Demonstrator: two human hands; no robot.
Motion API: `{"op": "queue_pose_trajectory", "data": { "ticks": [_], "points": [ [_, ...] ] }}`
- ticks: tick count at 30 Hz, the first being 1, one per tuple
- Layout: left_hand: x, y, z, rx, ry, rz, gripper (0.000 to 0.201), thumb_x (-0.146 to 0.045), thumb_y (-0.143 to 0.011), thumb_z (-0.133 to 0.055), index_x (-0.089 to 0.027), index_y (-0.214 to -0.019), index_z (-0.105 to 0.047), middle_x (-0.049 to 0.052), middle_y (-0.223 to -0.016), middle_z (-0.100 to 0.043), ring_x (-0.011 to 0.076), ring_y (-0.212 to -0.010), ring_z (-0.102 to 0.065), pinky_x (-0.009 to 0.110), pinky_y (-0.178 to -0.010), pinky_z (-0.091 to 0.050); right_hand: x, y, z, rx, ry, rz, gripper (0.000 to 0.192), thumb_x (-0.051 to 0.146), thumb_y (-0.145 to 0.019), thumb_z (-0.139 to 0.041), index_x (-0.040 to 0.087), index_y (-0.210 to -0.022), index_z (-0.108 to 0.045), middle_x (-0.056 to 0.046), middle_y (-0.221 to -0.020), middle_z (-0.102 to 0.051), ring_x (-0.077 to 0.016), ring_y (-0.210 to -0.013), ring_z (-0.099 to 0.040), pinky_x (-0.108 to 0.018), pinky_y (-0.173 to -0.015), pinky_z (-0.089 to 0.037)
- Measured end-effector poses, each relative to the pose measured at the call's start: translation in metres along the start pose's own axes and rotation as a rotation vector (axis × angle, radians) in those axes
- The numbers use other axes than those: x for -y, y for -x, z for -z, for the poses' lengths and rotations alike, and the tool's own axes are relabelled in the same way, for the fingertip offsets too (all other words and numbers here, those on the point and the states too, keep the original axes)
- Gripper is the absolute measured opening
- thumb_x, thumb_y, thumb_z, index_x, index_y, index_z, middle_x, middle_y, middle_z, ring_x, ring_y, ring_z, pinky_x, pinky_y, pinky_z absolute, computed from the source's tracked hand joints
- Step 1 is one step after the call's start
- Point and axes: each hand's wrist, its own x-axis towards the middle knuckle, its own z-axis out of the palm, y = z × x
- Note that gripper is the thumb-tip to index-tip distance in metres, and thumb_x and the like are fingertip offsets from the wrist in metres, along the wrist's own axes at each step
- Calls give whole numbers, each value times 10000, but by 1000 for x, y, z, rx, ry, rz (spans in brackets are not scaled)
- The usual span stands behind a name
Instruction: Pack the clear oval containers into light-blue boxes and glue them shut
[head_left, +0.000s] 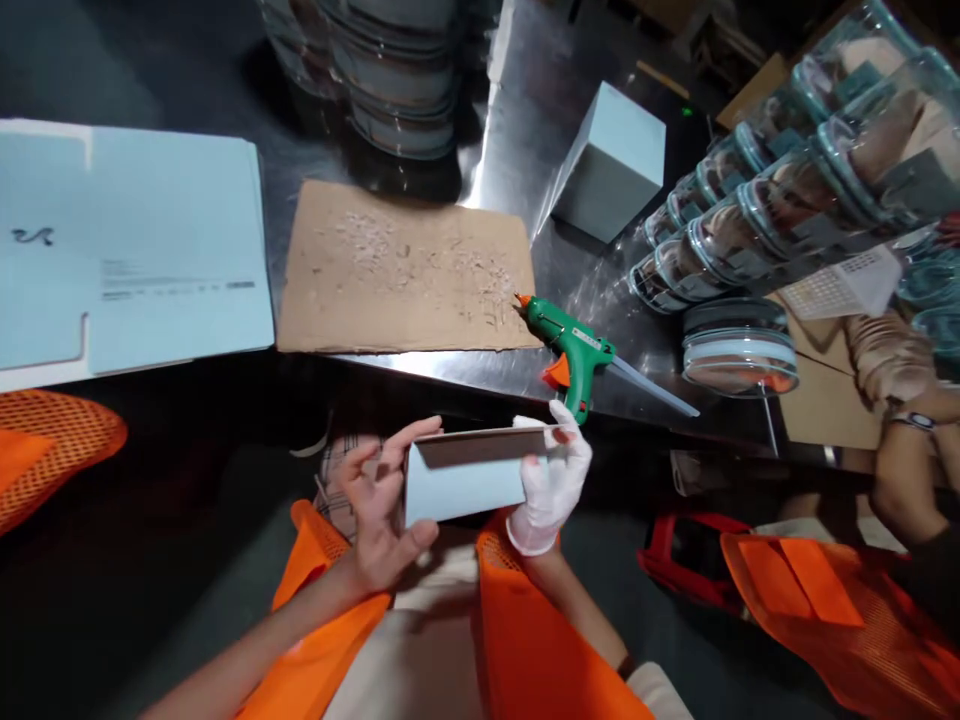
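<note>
Upper left of frame: a flat pale blue unfolded cardboard sheet (pixel 135 250) lies on the shiny metal counter (pixel 525 90). Centre: a brown corrugated cardboard mat (pixel 409 270) crusted with dried glue. Lower centre: the bare left hand (pixel 379 515), fingers spread and partly curled, supports the left end of a small pale blue folded card box (pixel 465 485); the white-gloved right hand (pixel 551 490) pinches its right end. Just above, a green and orange glue gun (pixel 574 350) rests on the counter edge. Upper right: stacked clear lidded containers (pixel 787 190).
</note>
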Motion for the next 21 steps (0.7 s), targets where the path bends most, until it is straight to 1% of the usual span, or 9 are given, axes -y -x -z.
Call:
{"op": "queue_pose_trajectory", "data": {
  "ticks": [2, 4, 7, 9, 13, 15, 17, 19, 21],
  "points": [
    [0, -4, 7, 83, 2, -119, 440, -447, -1059, -662, -382, -1448, -466, 148, -1543, -613, 313, -1401, -659, 492, -1045, -618, 3, -2, -2, -67, -54, -14, 496, 388, -866, -729, 304, -1302, -509, -128, -1554, -591, -233, -1039, -763, -446, -971, -614],
    [5, -5, 19, 128, -113, -186, 320, -397, -1005, -765, -308, -1284, -634, 147, -1461, -655, 301, -1298, -711, 418, -983, -627, 5, -9, 7, -67, -31, -30, 480, 392, -883, -736, 294, -1306, -533, -127, -1489, -636, -226, -1036, -748, -434, -970, -602],
    [18, -2, 35, 19, -203, -131, 267, -388, -949, -833, -256, -1148, -715, 125, -1305, -707, 270, -1126, -747, 365, -889, -622, 12, -38, 35, -128, 248, 70, 360, 502, -973, -652, 243, -1224, -652, -130, -1289, -722, -254, -1062, -724, -450, -1002, -572],
    [25, -1, 39, -69, -229, -72, 249, -361, -934, -842, -270, -1134, -724, 100, -1281, -703, 259, -1111, -738, 358, -883, -613, 17, -71, 51, -153, 535, 88, 436, 606, -969, -610, 218, -1138, -712, -140, -1184, -748, -294, -1083, -713, -492, -1043, -546],
    [38, -12, 34, -146, -283, -113, 274, -339, -892, -874, -281, -1124, -740, 73, -1263, -680, 245, -1101, -725, 344, -873, -608, 22, -138, 58, 83, 947, -285, 547, 623, -730, -825, 207, -1081, -765, -123, -1057, -791, -337, -1017, -733, -518, -1012, -551],
    [45, -19, 30, -154, -296, -105, 272, -361, -897, -866, -265, -1120, -745, 73, -1248, -678, 248, -1102, -723, 351, -889, -609, 19, -157, 55, 121, 866, -408, 514, 484, -608, -904, 204, -1017, -769, -78, -943, -794, -291, -916, -730, -438, -905, -578],
    [51, -23, 29, -153, -269, -62, 262, -383, -927, -831, -252, -1135, -741, 70, -1220, -688, 261, -1152, -718, 367, -941, -605, 17, -164, 53, 118, 570, -485, 443, 413, -554, -896, 191, -910, -753, -38, -780, -761, -227, -740, -683, -350, -713, -558],
    [54, -25, 30, -141, -217, -5, 253, -378, -954, -800, -250, -1161, -732, 67, -1219, -697, 266, -1201, -709, 372, -984, -592, 17, -160, 52, 132, 306, -535, 399, 425, -542, -872, 183, -814, -710, -17, -649, -707, -185, -596, -616, -308, -573, -499],
    [52, -25, 32, -144, -184, 37, 246, -369, -951, -802, -253, -1157, -736, 62, -1222, -701, 251, -1174, -714, 348, -970, -581, 22, -146, 51, 123, 203, -517, 424, 468, -568, -850, 190, -834, -671, 1, -615, -684, -167, -550, -601, -300, -550, -502]
  ]
}}
